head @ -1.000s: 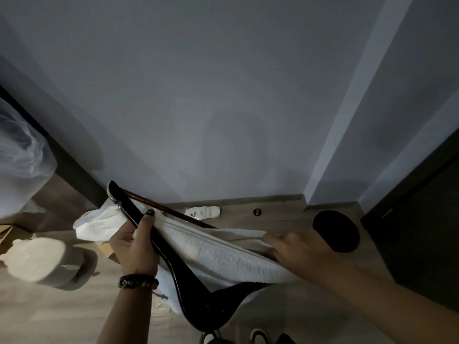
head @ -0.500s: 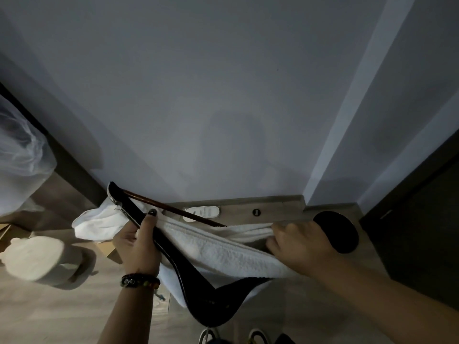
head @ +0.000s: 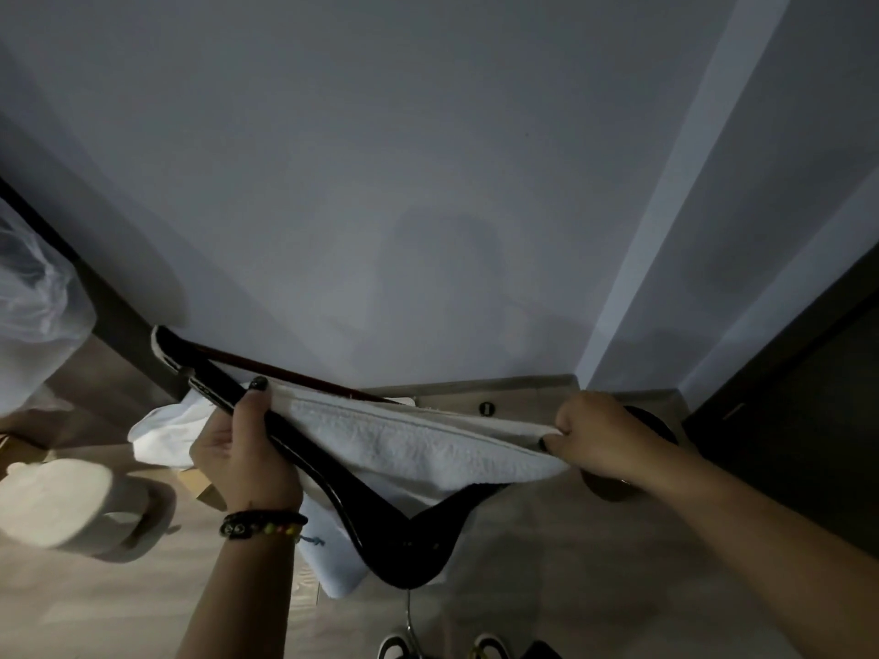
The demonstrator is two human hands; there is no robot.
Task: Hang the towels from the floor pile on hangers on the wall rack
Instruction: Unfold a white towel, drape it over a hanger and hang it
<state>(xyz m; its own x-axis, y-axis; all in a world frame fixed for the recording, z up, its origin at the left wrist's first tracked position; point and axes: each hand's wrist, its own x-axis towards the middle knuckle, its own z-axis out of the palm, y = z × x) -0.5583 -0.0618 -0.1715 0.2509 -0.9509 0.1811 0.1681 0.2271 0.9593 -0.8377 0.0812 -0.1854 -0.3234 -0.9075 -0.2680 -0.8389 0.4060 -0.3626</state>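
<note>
Towel [head: 418, 444], white, lay draped over the bar of a black hanger [head: 333, 487] held flat above the floor, left hand [head: 247, 463] clenched round one hanger arm to steady it, right hand [head: 599, 437] pinching the towel's far edge, apparently to pull it straight.

R hand [head: 600, 439] slid further right along the hanger [head: 333, 487] w/ the towel [head: 418, 442] edge, pulling it taut. Towel spread wider across the bar. L hand [head: 247, 461] shifted up slightly.
</note>
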